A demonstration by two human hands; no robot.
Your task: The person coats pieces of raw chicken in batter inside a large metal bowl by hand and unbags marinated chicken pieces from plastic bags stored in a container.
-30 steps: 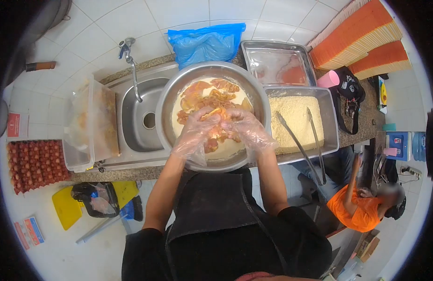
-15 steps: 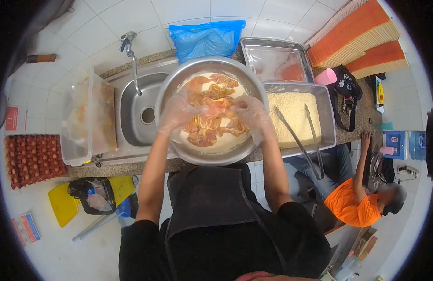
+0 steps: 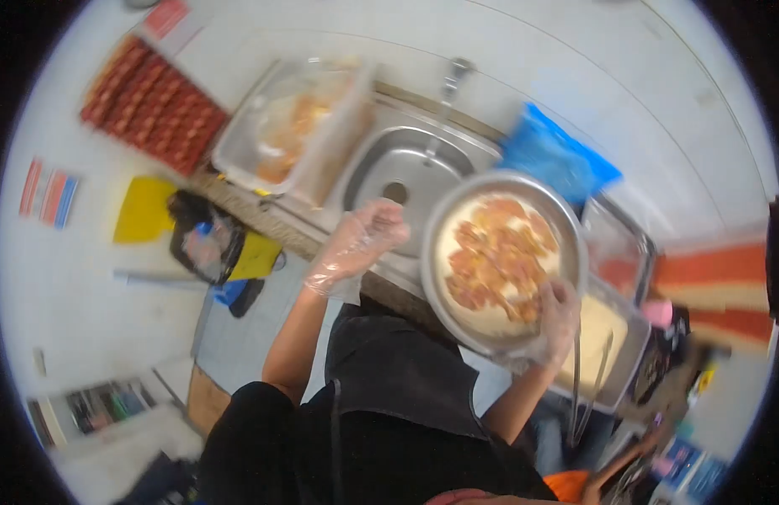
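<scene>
A wide metal bowl [image 3: 430, 290] holds white flour with raw chicken pieces [image 3: 495, 261] lying on it. My left hand [image 3: 364, 240], in a clear plastic glove, is off the bowl near the front edge of the sink [image 3: 381, 160]. Its fingers are curled in, and nothing shows in them. At the bowl's right side is my right hand [image 3: 560, 318], gloved the same way. Those fingers are bent together beside the chicken; what they hold, if anything, is hidden. Blur softens the view.
Left of the sink stands a clear plastic tub [image 3: 238, 143] with chicken inside. A blue bag [image 3: 562, 156] lies behind the bowl. Tongs [image 3: 577, 379] rest on a tray of pale crumbs [image 3: 596, 332] at right. Egg trays [image 3: 154, 105] sit far left. A person's orange sleeve [image 3: 566, 486] shows lower right.
My view has turned and swung left. Both hands have let go of the chicken piece they held over the bowl; my left hand has moved out toward the sink, my right to the bowl's right side.
</scene>
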